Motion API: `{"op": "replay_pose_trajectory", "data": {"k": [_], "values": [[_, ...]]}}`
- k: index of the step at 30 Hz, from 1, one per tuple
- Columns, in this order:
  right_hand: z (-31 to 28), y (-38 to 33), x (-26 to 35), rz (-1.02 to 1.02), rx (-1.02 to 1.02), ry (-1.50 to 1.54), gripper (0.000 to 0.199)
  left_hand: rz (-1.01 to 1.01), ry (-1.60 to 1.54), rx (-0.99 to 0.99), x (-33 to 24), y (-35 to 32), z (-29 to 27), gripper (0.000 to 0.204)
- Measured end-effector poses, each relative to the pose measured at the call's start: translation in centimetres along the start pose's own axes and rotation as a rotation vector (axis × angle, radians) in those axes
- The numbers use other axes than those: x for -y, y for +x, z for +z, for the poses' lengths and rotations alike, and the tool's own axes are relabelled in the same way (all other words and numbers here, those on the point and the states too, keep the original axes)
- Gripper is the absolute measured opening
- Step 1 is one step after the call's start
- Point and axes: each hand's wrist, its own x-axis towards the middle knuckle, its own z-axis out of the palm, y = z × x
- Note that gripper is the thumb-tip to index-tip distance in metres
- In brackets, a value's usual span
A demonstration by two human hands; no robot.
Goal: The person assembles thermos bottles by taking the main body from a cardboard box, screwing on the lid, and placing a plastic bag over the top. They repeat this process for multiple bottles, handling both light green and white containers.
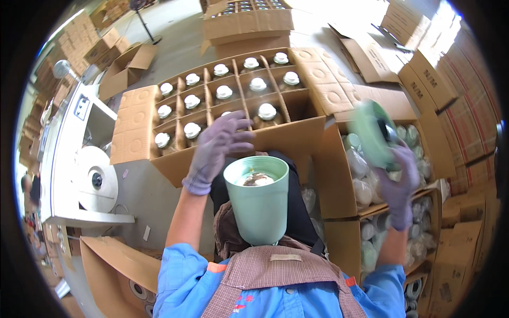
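Between my thighs stands a pale green tapered plastic pot (pixel 257 206), its open top facing up, with something whitish and brown inside. My left hand (pixel 221 146), in a light purple glove, is beside the pot's upper left rim with fingers spread and nothing in it. Off to the right, my gloved right hand (pixel 401 177) grips a pale green round cap (pixel 371 135) with a dark centre, blurred by motion. It is above an open carton (pixel 331 175) of plastic-wrapped pieces. In front of me, white-capped bottles (pixel 266 112) stand in a divided cardboard box (pixel 238 138).
On the left is a white bench (pixel 74 159) with a white disc (pixel 97 179) at its side. A lower carton (pixel 339 244) on the right holds more wrapped pieces. Lower left, an open box (pixel 114 265) contains ring-shaped parts. Stacked cartons (pixel 466 127) line the right side.
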Motion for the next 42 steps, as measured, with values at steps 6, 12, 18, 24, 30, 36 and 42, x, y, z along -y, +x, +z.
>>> {"op": "replay_pose_trajectory", "data": {"k": [6,12,18,24,30,36,42], "values": [[12.3,7.5,7.6,-0.546,0.342,0.193,0.038,-0.233,-0.612,-0.077,-0.1,0.3,-0.3,0.047],[16.3,6.2,6.6,0.543,0.473,1.243,0.055,0.016,0.021,0.007,-0.4,-3.1,-0.4,0.070],[17.8,2.8,5.9,0.558,0.555,1.423,0.054,-0.093,0.008,0.020,1.0,-5.1,-0.2,0.065],[17.7,6.2,7.9,0.103,0.038,0.471,0.054,-0.115,-0.185,-0.415,0.5,-3.0,-0.7,0.038],[18.5,8.7,9.6,-0.099,0.254,0.270,0.074,0.076,-0.600,-0.396,0.8,-1.2,-0.6,0.036],[20.2,10.8,10.6,0.752,0.241,1.227,0.049,0.381,-0.003,-0.325,-1.7,-0.7,3.9,0.050],[17.9,10.2,10.6,0.013,0.102,0.609,0.059,0.146,-0.285,-0.086,-5.7,-1.5,3.4,0.069]]}}
